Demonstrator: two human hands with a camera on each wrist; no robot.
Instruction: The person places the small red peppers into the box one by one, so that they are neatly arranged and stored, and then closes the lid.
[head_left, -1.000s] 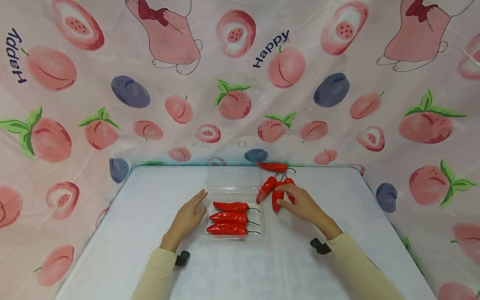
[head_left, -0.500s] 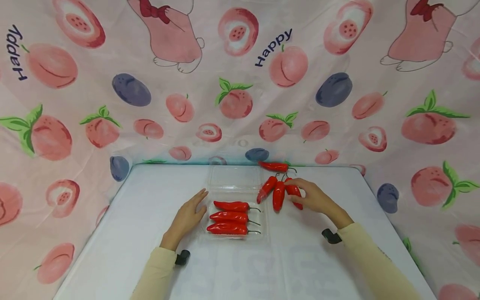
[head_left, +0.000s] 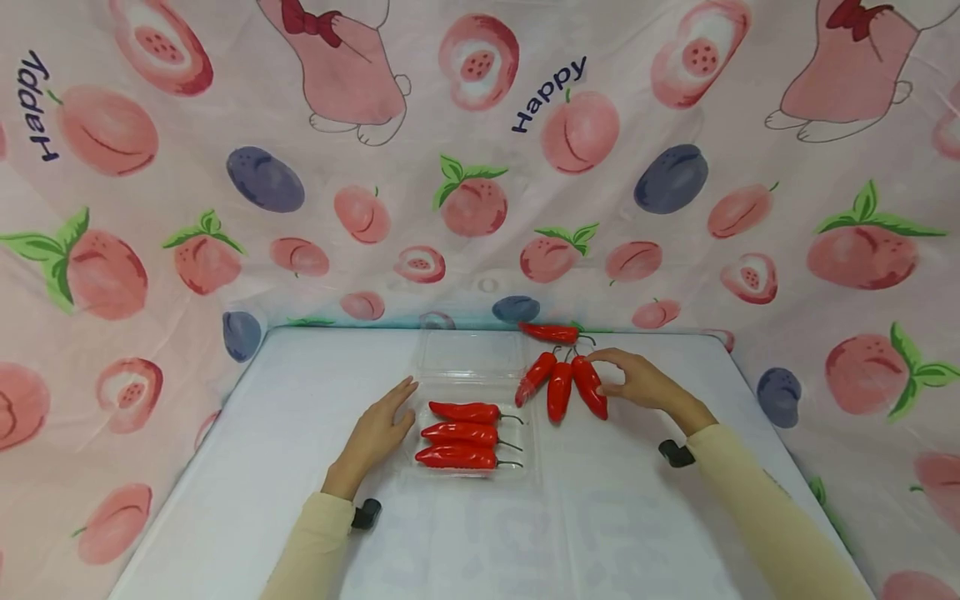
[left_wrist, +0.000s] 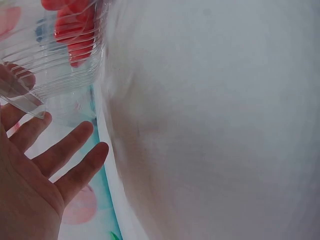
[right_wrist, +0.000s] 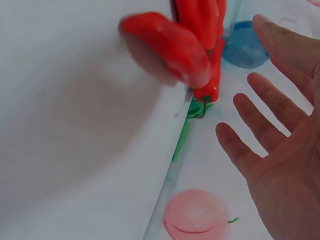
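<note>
A clear plastic clamshell box (head_left: 531,457) lies with its lid (head_left: 471,354) folded back. Three red chili peppers (head_left: 459,433) lie side by side inside it, stems to the right. My left hand (head_left: 375,429) rests at the box's left side, fingers straight; in the left wrist view, its thumb shows through the clear wall (left_wrist: 60,75). Beside the rightmost loose red chili pepper (head_left: 590,387), my right hand (head_left: 647,387) is spread, fingertips close to it and holding nothing. In the right wrist view, this chili pepper (right_wrist: 167,47) appears apart from the fingers.
Two more loose chili peppers, one at the left (head_left: 535,379) and one in the middle (head_left: 558,392), lie right of the box. Another chili pepper (head_left: 551,332) lies at the white table's (head_left: 285,433) back edge, against the peach-printed cloth (head_left: 480,287).
My right hand has moved right, from over the loose chili peppers to the outer side of the rightmost one, which has swung its tip rightward. My left hand has stayed at the box.
</note>
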